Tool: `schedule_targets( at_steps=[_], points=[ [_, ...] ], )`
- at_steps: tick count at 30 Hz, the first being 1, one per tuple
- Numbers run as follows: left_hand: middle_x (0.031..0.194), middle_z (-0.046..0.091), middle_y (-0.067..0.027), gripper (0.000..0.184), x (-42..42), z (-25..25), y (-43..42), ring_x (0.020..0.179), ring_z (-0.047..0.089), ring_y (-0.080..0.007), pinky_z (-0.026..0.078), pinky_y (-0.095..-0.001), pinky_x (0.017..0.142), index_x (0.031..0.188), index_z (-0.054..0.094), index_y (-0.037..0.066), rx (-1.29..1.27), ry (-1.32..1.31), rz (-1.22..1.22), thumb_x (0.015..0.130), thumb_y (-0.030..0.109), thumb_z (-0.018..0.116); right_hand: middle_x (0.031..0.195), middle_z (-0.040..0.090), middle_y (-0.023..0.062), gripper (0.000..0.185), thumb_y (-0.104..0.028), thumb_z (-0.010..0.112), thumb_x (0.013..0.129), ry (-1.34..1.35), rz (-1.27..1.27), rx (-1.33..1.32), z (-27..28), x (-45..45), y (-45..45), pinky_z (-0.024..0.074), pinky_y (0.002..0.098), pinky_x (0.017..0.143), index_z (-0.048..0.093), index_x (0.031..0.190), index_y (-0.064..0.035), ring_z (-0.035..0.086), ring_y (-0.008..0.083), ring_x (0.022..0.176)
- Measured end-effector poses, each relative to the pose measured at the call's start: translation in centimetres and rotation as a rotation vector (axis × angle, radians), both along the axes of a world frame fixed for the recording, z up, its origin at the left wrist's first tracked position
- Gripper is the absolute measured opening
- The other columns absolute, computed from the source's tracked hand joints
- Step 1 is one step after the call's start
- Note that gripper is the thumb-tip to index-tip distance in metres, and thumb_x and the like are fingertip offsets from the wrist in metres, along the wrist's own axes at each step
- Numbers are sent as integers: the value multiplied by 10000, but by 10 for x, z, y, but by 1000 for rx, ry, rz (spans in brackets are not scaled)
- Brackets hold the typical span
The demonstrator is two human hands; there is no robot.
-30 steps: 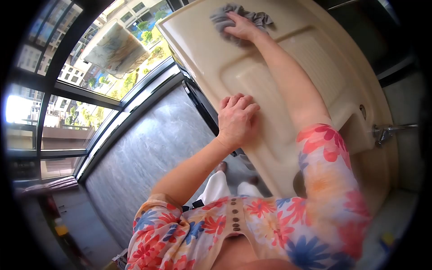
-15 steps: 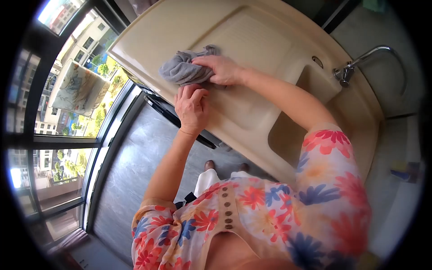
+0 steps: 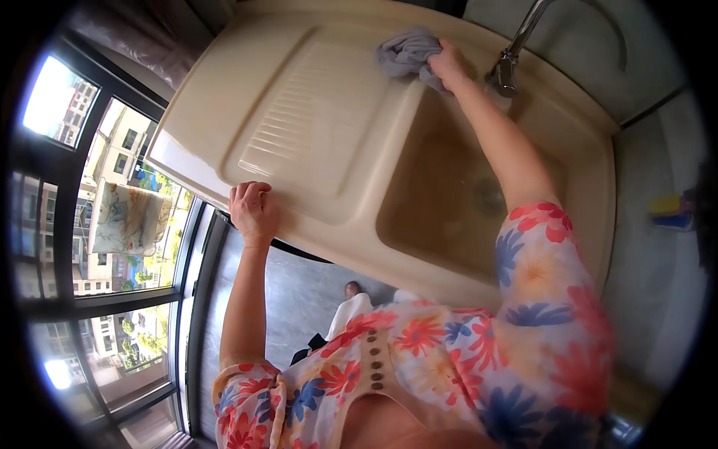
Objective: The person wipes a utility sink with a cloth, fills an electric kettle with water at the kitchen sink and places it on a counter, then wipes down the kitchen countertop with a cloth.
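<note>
Right hand (image 3: 449, 66) clamped on a bunched grey cloth (image 3: 407, 54), upper centre, left hand (image 3: 254, 212) curled over the sink counter's edge (image 3: 288, 224), lower left.

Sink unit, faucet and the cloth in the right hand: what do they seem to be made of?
Sink unit: glossy beige, basin and ribbed drainboard in seemingly one molded piece; probably resin or cast stone, though glazed ceramic is possible.
Faucet: likely chrome-plated metal, from its bright, mirror-like highlights.
Cloth in the right hand: soft gray fabric, matte and bunched in folds; fiber unclear.
</note>
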State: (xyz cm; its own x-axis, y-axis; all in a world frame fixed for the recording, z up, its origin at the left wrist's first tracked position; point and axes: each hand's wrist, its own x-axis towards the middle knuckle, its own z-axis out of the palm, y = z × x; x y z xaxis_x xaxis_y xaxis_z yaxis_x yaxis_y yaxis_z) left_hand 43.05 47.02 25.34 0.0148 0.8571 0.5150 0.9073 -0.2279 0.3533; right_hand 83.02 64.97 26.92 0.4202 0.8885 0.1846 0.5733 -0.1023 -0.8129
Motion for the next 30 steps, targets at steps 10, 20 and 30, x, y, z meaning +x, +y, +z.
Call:
schedule_targets(
  at_steps=[10, 20, 30],
  points=[
    [787, 578, -23, 86, -2, 1, 1, 792, 509, -241, 405, -346, 724, 716, 596, 100, -38, -12, -19, 668, 56, 540, 1112, 538, 154, 414, -93, 499, 725, -586, -39, -214, -8, 59, 60, 435, 412, 848, 475, 1138, -111, 512, 325, 1032],
    [780, 579, -27, 85, -3, -3, 2, 815, 518, -244, 414, -343, 746, 713, 618, 110, -41, 14, 13, 673, 83, 547, 964, 600, 134, 352, -79, 494, 658, -551, 559, -154, 7, -71, -59, 466, 401, 755, 530, 1008, -104, 560, 306, 929],
    [791, 582, -37, 94, -5, -3, 1, 814, 514, -250, 418, -344, 736, 700, 616, 90, -100, 25, -8, 679, 87, 524, 985, 582, 38, 414, 69, 436, 672, 763, 803, -213, 47, 14, -212, 417, 223, 819, 523, 1076, 34, 535, 108, 909]
  ],
)
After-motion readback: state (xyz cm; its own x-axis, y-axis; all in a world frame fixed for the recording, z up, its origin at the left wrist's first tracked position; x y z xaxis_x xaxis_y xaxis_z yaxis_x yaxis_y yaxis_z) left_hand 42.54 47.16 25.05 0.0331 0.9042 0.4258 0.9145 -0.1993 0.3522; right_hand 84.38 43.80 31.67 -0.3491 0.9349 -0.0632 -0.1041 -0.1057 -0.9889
